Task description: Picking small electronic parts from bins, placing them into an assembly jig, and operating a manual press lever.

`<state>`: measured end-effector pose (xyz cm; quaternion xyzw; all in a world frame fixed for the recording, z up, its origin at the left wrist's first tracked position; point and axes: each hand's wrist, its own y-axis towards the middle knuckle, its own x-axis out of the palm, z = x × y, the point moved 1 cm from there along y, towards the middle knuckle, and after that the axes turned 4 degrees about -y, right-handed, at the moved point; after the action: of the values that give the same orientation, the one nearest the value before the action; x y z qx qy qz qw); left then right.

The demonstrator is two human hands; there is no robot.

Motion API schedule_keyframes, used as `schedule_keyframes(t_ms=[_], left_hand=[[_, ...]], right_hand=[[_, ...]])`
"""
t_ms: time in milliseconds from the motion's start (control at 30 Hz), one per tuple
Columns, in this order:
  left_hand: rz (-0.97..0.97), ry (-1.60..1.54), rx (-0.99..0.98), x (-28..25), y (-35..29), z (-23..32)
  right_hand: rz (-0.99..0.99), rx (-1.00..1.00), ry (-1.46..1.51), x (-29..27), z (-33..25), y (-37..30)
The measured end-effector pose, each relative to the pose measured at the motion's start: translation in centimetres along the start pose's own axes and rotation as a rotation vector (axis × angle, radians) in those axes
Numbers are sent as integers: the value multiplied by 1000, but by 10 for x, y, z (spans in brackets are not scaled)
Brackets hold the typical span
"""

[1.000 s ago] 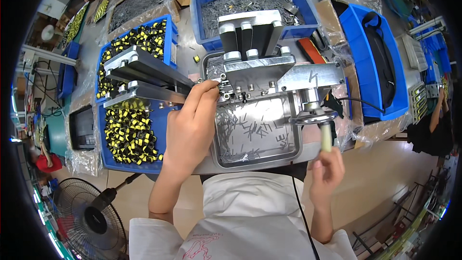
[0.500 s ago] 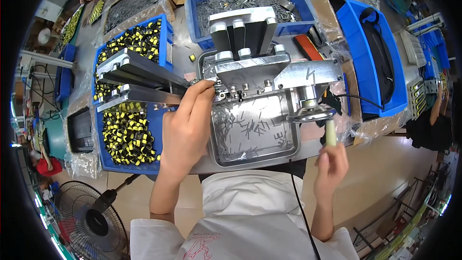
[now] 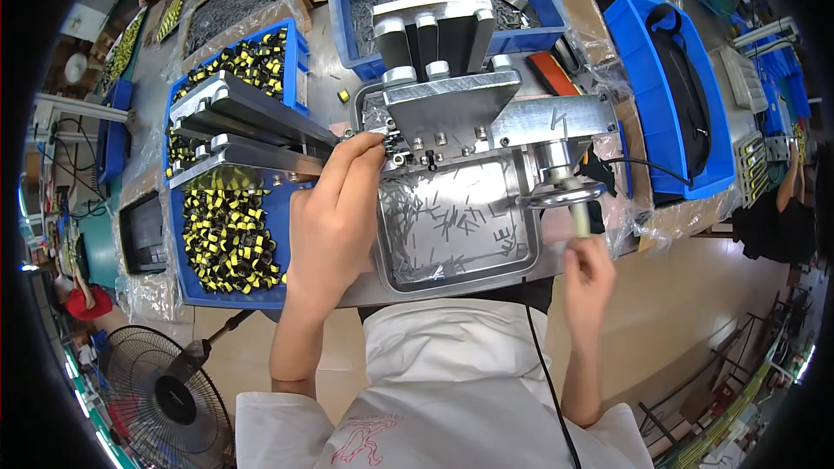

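A: Busy workshop, with a metal desk [image 3: 321,56] and a machine [image 3: 547,122] across its middle. What are the hands doing?

B: The left hand's [image 3: 334,230] fingers lie close together, tips on the machine's edge; whether they pinch anything, I can't tell. The right hand's [image 3: 591,280] fingers curl closed at the near end of the pale handle [image 3: 580,219], by the wheel [image 3: 556,198].

A: How would that handle behave?

B: Stiff and smooth, I'd judge, a bit slippery; best held round its middle. The machine looks heavy and rigid.

A: And the containers?

B: The steel tray [image 3: 531,243] beneath holds scattered dark strips [image 3: 447,219]. The rear bin [image 3: 547,37] is heaped with strips; the front-left bin [image 3: 283,217] holds black-and-yellow parts [image 3: 228,239].
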<state>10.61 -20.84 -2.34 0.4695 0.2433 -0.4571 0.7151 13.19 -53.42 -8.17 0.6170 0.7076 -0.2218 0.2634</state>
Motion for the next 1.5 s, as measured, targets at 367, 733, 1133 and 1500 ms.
schedule_keyframes(t_ms=[367,733,1133,1500], left_hand=[[20,-47,20,3,1,-3],[50,-7,103,7,-5,-6],[47,-36,69,5,-4,-2],[64,-18,101,7,-5,-6]], right_hand=[[43,-67,39,6,20,-2],[121,-64,-80,4,9,-10],[10,-11,26,11,14,-9],[-65,5,40,15,16,-12]])
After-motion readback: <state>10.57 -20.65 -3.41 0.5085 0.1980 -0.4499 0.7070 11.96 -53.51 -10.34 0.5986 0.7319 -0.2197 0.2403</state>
